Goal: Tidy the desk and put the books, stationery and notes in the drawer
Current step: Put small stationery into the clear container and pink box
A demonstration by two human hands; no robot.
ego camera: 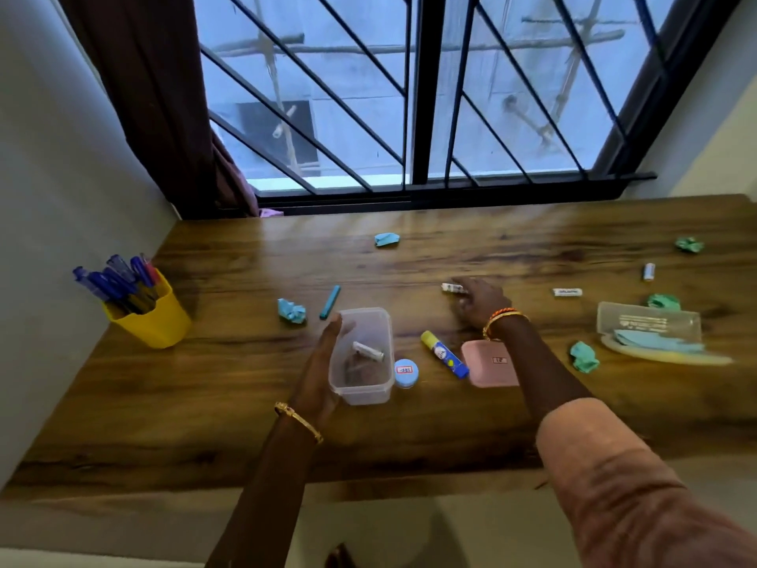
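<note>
A clear plastic box (pixel 379 393) stands on the wooden desk (pixel 205 383) with a small white stick (pixel 368 351) inside. My left hand (pixel 323 362) lies against the box's left wall with straight fingers. My right hand (pixel 481 303) reaches further back and its fingers curl round a small white eraser (pixel 452 287). Near the box lie a blue-and-yellow glue stick (pixel 444 354), a round blue lid (pixel 406 373), a pink lid (pixel 489 362) and a teal marker (pixel 330 302).
A yellow cup of blue pens (pixel 151 321) stands at the left. Crumpled blue and green notes (pixel 291 310) (pixel 583 356) lie scattered. Two white erasers (pixel 567 292) (pixel 649 271) and a clear case with blue paper (pixel 651 332) are at the right. Window bars lie behind.
</note>
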